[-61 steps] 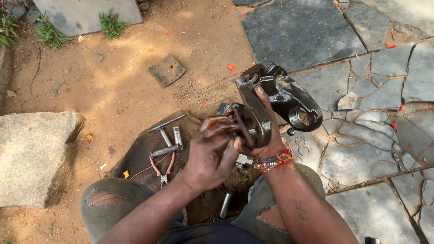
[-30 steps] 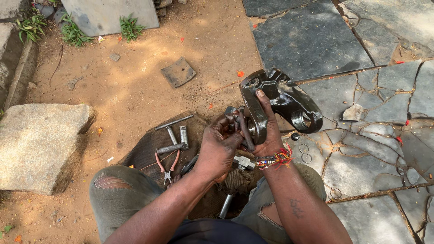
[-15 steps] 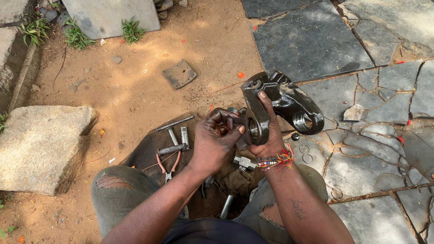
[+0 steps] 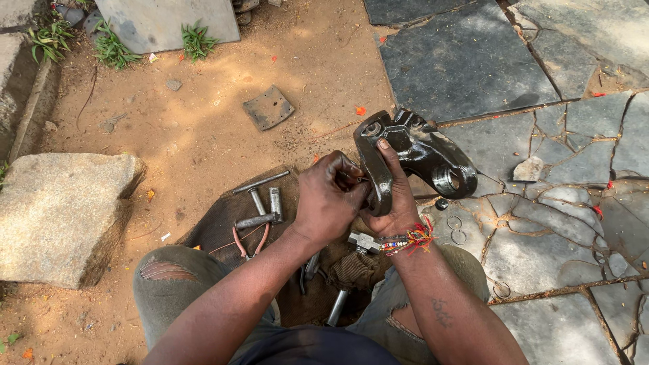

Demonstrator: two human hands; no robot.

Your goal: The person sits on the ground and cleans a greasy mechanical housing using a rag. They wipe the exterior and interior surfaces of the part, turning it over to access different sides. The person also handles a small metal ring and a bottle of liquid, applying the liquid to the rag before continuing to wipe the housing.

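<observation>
1. While the right hand (image 4: 392, 203) grips it from below, thumb laid up along its front edge, a dark cast metal part (image 4: 412, 159) is held upright above the lap, over the join of dirt and paving.
2. Left hand (image 4: 329, 199): fingers curled tight and pressed against the near side of the metal part; whether a small piece sits between the fingertips cannot be told.
3. Beaded bracelet (image 4: 407, 238), red and mixed colours, on the right wrist.
4. Brown cloth (image 4: 223, 223), spread on the ground in front of the knees, beneath both hands.
5. Steel pins and rods (image 4: 260, 201), several, lying on the cloth left of the left hand.
6. Pliers (image 4: 248, 241), red handles, on the cloth near the left knee.
7. Flat metal plate (image 4: 268, 107), grey, on bare dirt, well apart from the hands.
8. Large stone (image 4: 61, 213), at far left.
9. Stone paving (image 4: 561, 223), cracked, on the right, with small rings lying on it.
</observation>
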